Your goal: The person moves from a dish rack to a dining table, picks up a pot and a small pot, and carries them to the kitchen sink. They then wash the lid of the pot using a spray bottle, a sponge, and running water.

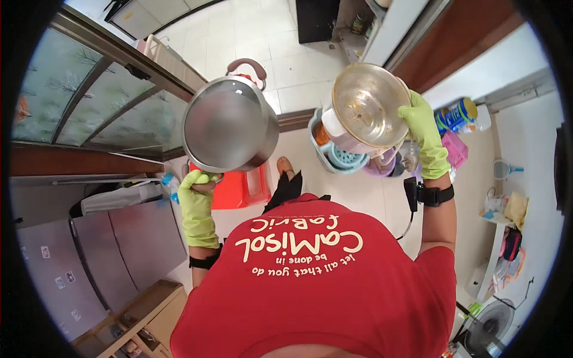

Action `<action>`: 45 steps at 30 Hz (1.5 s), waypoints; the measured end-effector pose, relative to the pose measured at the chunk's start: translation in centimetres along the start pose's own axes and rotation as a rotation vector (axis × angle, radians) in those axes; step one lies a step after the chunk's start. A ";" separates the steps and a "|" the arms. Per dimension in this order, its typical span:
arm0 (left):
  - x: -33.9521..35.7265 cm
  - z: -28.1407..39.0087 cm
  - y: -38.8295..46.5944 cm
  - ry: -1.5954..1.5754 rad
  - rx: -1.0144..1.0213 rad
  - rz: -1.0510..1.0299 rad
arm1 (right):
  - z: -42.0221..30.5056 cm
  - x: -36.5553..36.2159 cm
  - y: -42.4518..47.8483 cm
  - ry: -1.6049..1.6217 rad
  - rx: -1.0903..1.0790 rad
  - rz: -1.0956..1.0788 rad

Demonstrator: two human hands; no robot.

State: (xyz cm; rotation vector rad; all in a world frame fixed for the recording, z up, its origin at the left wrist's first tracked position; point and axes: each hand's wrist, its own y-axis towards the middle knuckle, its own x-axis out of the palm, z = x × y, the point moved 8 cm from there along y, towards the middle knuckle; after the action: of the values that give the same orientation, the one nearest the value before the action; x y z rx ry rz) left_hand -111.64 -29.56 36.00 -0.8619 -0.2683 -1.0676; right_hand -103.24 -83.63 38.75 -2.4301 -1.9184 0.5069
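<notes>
My left hand [197,197], in a yellow-green rubber glove, grips a brown side handle [203,186] of a large stainless steel pot [266,134]. The pot's round shiny face is turned up towards me; I cannot tell whether it is a lid, the base or the inside. A second brown handle [247,67] stands out on its far side. In my right hand [416,116], gloved alike, is the rim of a white electric pot [365,105]. Its metal inside is tilted towards me and bears brownish stains. A power cord with a plug [409,160] hangs beneath that hand.
Below the electric pot stands a light blue mop bucket [331,163], with a purple basin [380,165] beside it. A red plastic container [241,188] lies under the steel pot. A glazed door [103,89] borders the left, a floor fan [490,326] the lower right.
</notes>
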 end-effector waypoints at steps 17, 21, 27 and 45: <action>11.5 7.0 20.5 -0.066 -0.079 -0.077 | -8.5 6.9 20.5 -0.243 -0.061 0.138; 14.2 9.2 22.8 -0.074 0.039 -0.046 | -10.8 10.6 25.4 -0.356 -0.057 0.093; 15.2 10.6 29.0 -0.099 0.036 0.004 | -11.0 17.4 36.9 -0.207 -0.172 -0.059; 21.6 21.2 56.2 -0.262 0.285 0.258 | -27.9 39.2 69.9 -0.080 -0.274 -0.389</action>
State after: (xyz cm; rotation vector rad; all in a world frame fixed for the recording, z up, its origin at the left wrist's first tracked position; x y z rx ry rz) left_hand -49.12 -16.87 35.07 -0.7535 -0.5025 -0.6566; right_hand -22.18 -58.69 41.42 -2.1041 -2.5623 0.3494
